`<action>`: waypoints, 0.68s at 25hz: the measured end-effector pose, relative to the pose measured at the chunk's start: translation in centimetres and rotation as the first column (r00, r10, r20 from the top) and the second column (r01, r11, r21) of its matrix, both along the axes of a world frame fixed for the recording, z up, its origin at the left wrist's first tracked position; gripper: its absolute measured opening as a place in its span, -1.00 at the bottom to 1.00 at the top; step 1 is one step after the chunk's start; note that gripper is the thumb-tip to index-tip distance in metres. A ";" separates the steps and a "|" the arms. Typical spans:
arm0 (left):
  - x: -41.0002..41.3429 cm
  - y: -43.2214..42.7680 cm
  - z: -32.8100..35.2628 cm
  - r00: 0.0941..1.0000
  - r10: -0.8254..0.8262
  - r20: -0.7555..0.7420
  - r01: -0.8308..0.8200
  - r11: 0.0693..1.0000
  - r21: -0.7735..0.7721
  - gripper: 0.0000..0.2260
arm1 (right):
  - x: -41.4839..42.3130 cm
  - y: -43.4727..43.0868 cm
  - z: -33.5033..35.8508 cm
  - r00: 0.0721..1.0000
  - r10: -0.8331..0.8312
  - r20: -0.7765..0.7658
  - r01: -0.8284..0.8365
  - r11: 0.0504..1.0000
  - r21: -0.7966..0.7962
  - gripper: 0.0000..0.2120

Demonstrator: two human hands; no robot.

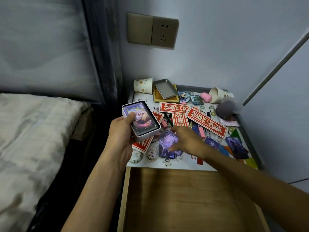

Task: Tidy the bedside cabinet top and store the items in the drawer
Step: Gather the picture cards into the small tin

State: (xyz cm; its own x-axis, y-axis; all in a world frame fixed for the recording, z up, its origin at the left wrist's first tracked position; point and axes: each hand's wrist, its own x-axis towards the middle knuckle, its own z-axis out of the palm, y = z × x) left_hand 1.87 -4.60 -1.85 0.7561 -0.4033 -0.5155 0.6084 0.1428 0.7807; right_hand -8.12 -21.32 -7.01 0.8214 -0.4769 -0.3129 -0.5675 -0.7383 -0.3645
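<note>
Left hand (122, 131) grips the white card box (141, 120) from underneath, thumb pressed on the top card. The box is lidless, raised over the cabinet's left edge and tilted a bit.

Right hand (187, 139) is down on the purple cards (167, 144) at the front of the cabinet top (184, 165), fingers curled over the far edge and thumb at the near one. Looks like a pinch, but that patch is blurred, so I can't confirm the cards are off the surface.

Handling, my read:
- Cards are light, thin and probably glossy — they likely slide on each other and fan out. I'd take them by the long edges, squared up, not by a corner.
- The box looks rigid, and light even when loaded. With no lid, tipping it further could spill the stack, so the thumb belongs on top.
- More loose cards (236, 147) lie flat at the right edge. Hard to get a nail under, so I'd slide them to the rim first.
- The red paper strips (206, 123) look floppy and crease easily — better to stack them flat.

The drawer (184, 198) is pulled out just below the top, so it's a short drop for the box.
</note>
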 end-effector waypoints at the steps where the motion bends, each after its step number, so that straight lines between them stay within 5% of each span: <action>1: 0.1 0.0 0.0 1.000 -0.001 -0.004 0.001 1.000 -0.003 -0.75 | 0.1 0.0 -0.2 1.000 -0.004 0.000 0.004 1.000 -0.018 -0.29; 7: 0.2 -0.2 -0.2 1.000 -0.007 0.008 0.007 1.000 0.003 -0.76 | 0.3 -1.1 0.7 0.993 -0.118 0.016 0.115 0.985 0.130 -0.58; 14: -0.2 -0.4 -0.2 0.999 -0.018 0.038 0.018 1.000 -0.002 -0.78 | -0.2 -2.4 7.3 0.856 -0.384 0.345 0.219 0.875 0.432 -0.71; 17: -0.3 -0.6 -0.3 0.997 -0.059 0.047 0.060 0.998 -0.004 -0.76 | 0.1 -2.3 11.2 0.827 -0.419 0.375 0.180 0.828 0.530 -0.87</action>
State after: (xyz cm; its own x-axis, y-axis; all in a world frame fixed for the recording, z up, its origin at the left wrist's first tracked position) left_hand 1.55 -5.22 -2.12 0.7541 -0.4512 -0.4772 0.5784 0.1121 0.8080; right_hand -7.99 -23.63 4.16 0.7600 -0.6236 -0.1832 -0.4080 -0.2383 -0.8813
